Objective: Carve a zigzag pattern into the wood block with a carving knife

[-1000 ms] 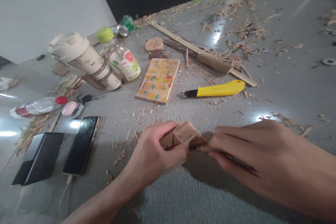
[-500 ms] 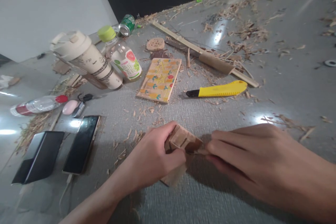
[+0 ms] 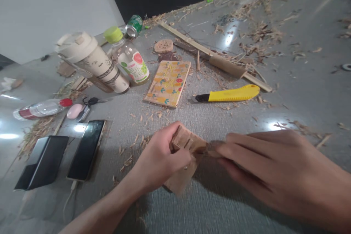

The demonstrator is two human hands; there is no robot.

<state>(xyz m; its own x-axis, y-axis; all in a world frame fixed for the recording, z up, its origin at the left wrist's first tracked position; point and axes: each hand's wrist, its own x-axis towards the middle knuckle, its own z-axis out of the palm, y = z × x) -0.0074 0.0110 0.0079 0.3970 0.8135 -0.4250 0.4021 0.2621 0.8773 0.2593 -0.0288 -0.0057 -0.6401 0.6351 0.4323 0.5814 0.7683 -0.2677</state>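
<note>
My left hand [image 3: 156, 159] is closed round a small brown wooden piece [image 3: 189, 139] with slots cut in its upper face. The piece tilts over the table, and a flat, pale brown part [image 3: 179, 181] shows below my thumb; whether the two are joined I cannot tell. From the right, my right hand [image 3: 265, 164] pinches a small, thin brown piece [image 3: 211, 147] against the wooden piece's right edge. Blur and my fingers hide most of that thin piece. Beyond my hands, a yellow utility knife [image 3: 233, 93] and a patterned wooden board [image 3: 168, 84] lie flat.
A cream tumbler [image 3: 93, 62], a green-capped bottle [image 3: 133, 62] and a green can [image 3: 134, 25] stand behind at left. Two phones [image 3: 86, 150] and a red-capped bottle [image 3: 41, 109] lie left. Wood shavings [image 3: 261, 31] and a long wooden strip [image 3: 189, 40] lie at the back.
The wooden piece has shifted slightly left and turned a little, with more of the flat part below showing. The thin piece in my right hand has moved along its edge.
</note>
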